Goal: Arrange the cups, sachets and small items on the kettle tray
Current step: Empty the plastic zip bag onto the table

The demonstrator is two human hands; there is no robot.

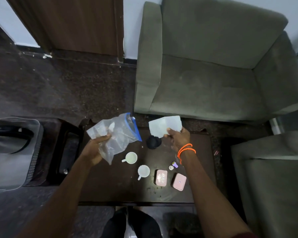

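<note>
Left hand (93, 152): fingers closed on clear zip bag (115, 134) with blue seal strip, held above dark table (110, 182), far left part. Right hand (177, 138): pinching pale translucent sachet (165, 125) by lower edge, raised over table's far side; orange cord bracelet (186, 150) on wrist. Black round item (153, 141) on table just left of right hand. Two white cups (131, 158) (143, 171), upright, mid-table, near each other, not touching. Two pink lidded boxes (161, 177) (179, 182) right of cups. Small white and purple items (173, 165) beside boxes, too small to identify. Green sofa (213, 66) beyond table.

Lounge or guest room: green armchair (213, 66), low dark table (113, 182).
</note>
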